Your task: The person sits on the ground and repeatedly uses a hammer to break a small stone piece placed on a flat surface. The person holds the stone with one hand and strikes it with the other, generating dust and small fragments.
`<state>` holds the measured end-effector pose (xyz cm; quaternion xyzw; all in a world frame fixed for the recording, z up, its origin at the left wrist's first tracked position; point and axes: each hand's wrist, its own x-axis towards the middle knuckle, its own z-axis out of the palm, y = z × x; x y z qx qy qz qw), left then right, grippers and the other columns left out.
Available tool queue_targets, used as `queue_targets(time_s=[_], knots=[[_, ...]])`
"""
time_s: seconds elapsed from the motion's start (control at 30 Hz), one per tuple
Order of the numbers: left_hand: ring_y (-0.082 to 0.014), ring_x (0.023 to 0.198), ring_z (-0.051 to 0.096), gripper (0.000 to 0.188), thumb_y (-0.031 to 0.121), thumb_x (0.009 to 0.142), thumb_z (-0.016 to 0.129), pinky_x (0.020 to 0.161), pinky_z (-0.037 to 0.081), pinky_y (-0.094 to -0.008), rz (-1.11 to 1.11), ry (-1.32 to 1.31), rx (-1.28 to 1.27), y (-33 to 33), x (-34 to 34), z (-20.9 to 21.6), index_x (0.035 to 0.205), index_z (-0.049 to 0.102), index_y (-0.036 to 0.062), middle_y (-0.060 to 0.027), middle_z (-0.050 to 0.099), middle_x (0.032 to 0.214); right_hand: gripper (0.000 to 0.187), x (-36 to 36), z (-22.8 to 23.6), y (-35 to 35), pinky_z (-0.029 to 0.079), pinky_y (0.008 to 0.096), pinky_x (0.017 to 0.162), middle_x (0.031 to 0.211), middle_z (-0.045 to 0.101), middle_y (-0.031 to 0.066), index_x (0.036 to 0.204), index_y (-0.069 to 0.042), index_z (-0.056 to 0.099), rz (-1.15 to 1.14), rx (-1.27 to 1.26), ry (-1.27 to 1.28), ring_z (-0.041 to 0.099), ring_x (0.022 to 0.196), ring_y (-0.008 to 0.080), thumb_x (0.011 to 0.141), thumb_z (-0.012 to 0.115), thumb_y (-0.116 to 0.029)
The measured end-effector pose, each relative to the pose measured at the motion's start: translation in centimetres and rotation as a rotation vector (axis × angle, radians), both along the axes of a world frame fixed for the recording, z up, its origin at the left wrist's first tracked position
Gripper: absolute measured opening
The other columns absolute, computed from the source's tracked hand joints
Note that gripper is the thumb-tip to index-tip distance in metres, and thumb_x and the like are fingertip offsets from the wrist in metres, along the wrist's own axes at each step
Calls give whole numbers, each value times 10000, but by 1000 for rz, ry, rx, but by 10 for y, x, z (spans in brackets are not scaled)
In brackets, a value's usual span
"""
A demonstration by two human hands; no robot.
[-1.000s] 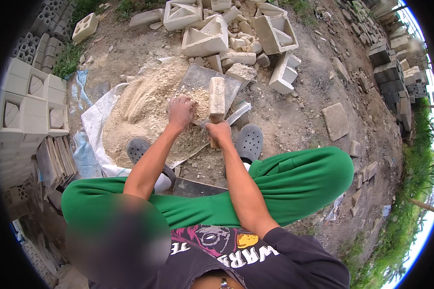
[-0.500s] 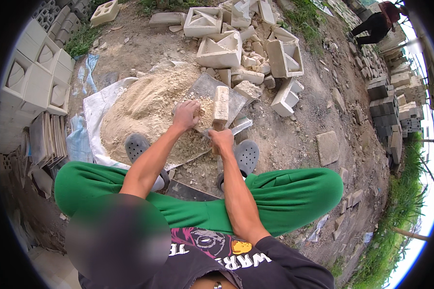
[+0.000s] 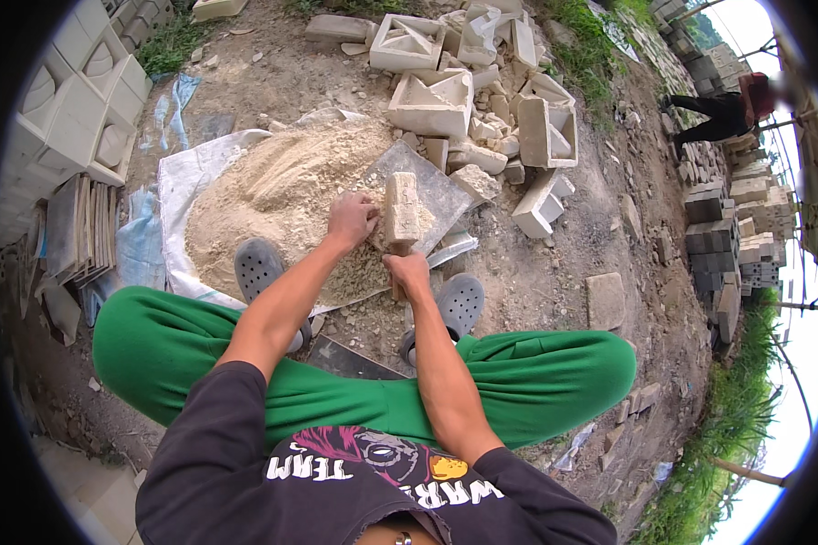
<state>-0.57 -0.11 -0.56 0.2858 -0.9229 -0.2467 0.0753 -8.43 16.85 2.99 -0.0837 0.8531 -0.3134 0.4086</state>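
Note:
A dusty, block-headed mallet [image 3: 402, 207] is in my right hand [image 3: 409, 272], its fingers wrapped round the short handle. The mallet's head is over the left part of a flat grey slab [image 3: 436, 195]. Just left of the head, my left hand [image 3: 351, 218] is closed, fingers curled down by pale crumbs at the slab's edge. What those fingers hold, if anything, is hidden. Beside and beyond the left hand spreads a heap of pale crushed material [image 3: 282, 182] on a white sack [image 3: 200, 163].
Broken pale blocks [image 3: 432, 100] and rubble lie beyond the slab. My feet in grey clogs [image 3: 459, 304] flank the work spot. Stacked blocks [image 3: 86, 82] and thin boards [image 3: 86, 227] stand at left. A person [image 3: 723, 113] is far right, near grey block stacks [image 3: 711, 227].
The mallet and my right hand have shifted slightly left, toward my left hand. My left hand stays by the crumbs. The view has tilted a little, and the far person appears lower.

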Motion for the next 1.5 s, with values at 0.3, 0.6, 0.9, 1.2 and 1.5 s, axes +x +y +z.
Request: queue_targets(time_s=[0.3,0.6,0.9,1.2,1.5], knots=[[-261,1101,574,216,284,880,683,1021,407,-473,12,46,-104,8,3,-10,1071,765,226,-51,631,1091,251,-11,63,-20,544,341,544,626,677,107,803,48,678,-40,-358,333,677,574,165,754,747,-188],[-347,1218,539,588,262,822,741,1036,433,-467,79,173,-74,11,14,-8,1343,556,62,-146,599,1253,299,0,-31,-1,532,348,524,676,686,113,915,32,705,66,-117,99,670,546,207,748,757,-211],[-331,1343,457,654,308,844,690,1078,390,-466,101,164,-28,15,41,-12,1397,487,24,-157,469,1468,329,-8,59,-30,547,382,619,708,700,169,871,34,688,-28,-313,357,693,619,285,715,769,-244],[-335,1400,410,820,275,758,685,1072,405,-458,57,123,-65,7,39,-18,1468,394,-15,-208,427,1503,396,7,15,-16,564,412,668,743,718,225,828,76,718,213,80,277,729,689,337,700,762,-295],[-376,1449,339,848,244,767,671,1146,335,-497,72,40,16,13,39,-6,1514,344,12,-239,315,1578,278,0,58,-24,506,362,555,652,675,112,801,26,672,19,-333,497,650,556,209,740,758,-231]])
